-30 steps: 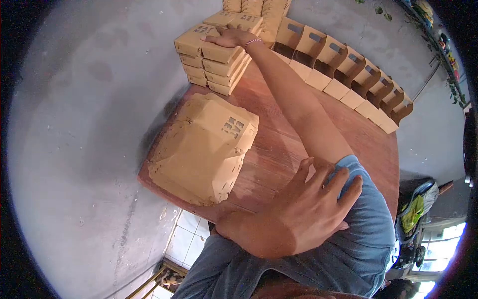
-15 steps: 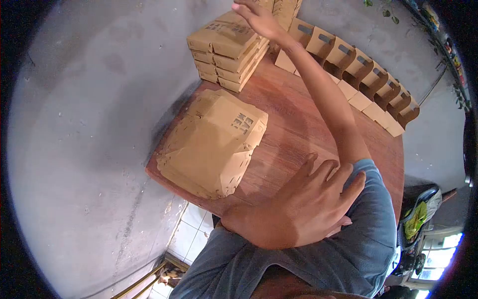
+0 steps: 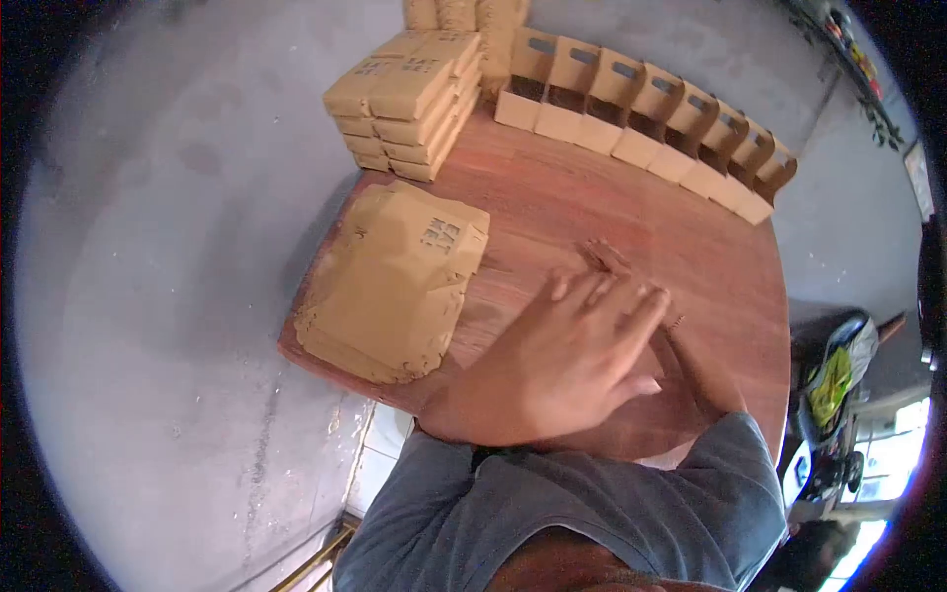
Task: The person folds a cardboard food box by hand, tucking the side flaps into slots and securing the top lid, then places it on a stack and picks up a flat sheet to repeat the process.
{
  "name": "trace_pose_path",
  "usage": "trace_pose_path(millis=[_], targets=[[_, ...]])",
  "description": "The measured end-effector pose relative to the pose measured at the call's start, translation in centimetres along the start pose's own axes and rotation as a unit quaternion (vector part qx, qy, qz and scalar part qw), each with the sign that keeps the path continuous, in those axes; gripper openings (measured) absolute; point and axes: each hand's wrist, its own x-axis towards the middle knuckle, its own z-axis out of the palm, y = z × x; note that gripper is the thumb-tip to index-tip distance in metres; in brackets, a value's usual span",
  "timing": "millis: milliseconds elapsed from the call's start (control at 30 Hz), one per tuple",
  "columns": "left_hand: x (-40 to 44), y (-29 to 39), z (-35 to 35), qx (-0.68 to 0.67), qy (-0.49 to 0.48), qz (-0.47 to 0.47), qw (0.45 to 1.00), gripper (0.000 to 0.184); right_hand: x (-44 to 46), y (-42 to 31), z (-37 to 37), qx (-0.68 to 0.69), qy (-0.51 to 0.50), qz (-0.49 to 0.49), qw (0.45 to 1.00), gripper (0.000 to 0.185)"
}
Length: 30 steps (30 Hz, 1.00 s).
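Observation:
My left hand [image 3: 582, 345] is raised over the table, its back toward me. Its fingers are bent a little and apart, the thumb stands out, and nothing shows in it. Behind and beneath it is my right hand [image 3: 604, 257], mostly covered; only blurred fingers show past the left hand, so its grip is hidden. Left of both hands lies a pile of flat, unfolded brown cardboard box blanks [image 3: 380, 291], the top one printed "EAT ME!". Neither hand touches the pile.
Folded "EAT ME!" boxes [image 3: 404, 84] stand stacked at the table's far left corner, with more brown packages [image 3: 456, 14] behind. Several cardboard carriers with handle holes [image 3: 612, 99] line the far edge of the wooden table [image 3: 543, 187]. A grey wall [image 3: 178, 247] adjoins its left side.
My right hand has come back from the box stack to behind my left hand. My left hand has shifted slightly up and left in the view. The camera view has turned a little.

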Motion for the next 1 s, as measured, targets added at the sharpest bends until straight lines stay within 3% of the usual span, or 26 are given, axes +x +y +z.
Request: trace_pose_path(millis=[33,100,167,233,300,400,467,567,800,1000], targets=[[-0.1,-0.2,0.4,0.007,0.015,0.004,1.0,0.07,-0.8,1.7,1.5,0.009,0.004,0.012,1.0,0.058],[0.1,-0.4,0.1,0.006,0.035,0.012,0.999,0.068,-1.0,4.9,3.4,-0.119,0.027,-0.068,0.99,0.062],[0.1,0.2,-0.3,0.024,-0.017,-0.136,0.99,0.062,-1.0,3.8,2.7,-0.108,0.03,-0.047,0.993,0.063],[0.3,-1.9,0.6,0.069,0.033,-0.177,0.981,0.058,-1.2,4.4,3.2,-0.106,0.03,-0.046,0.993,0.065],[-0.5,-4.9,2.0,0.126,0.004,-0.263,0.956,0.057,-1.3,4.5,3.1,-0.092,0.04,-0.049,0.994,0.062],[-3.6,-8.5,5.6,0.219,-0.056,-0.294,0.929,0.067,-1.4,4.7,3.4,-0.087,0.053,-0.06,0.993,0.059],[-7.0,-10.1,8.7,0.335,-0.117,-0.367,0.86,0.077,-1.5,4.9,3.5,-0.092,0.062,-0.061,0.992,0.059],[-9.2,-11.4,9.7,0.304,-0.128,-0.409,0.851,0.082,-1.5,5.4,3.9,-0.092,0.074,-0.072,0.99,0.058],[-11.5,-12.9,9.0,0.315,-0.129,-0.403,0.849,0.079,-1.5,5.1,3.6,-0.099,0.056,-0.068,0.991,0.059],[-11.4,-11.2,7.0,0.307,-0.151,-0.407,0.847,0.092,-1.4,5.0,3.5,-0.102,0.044,-0.06,0.992,0.061]])
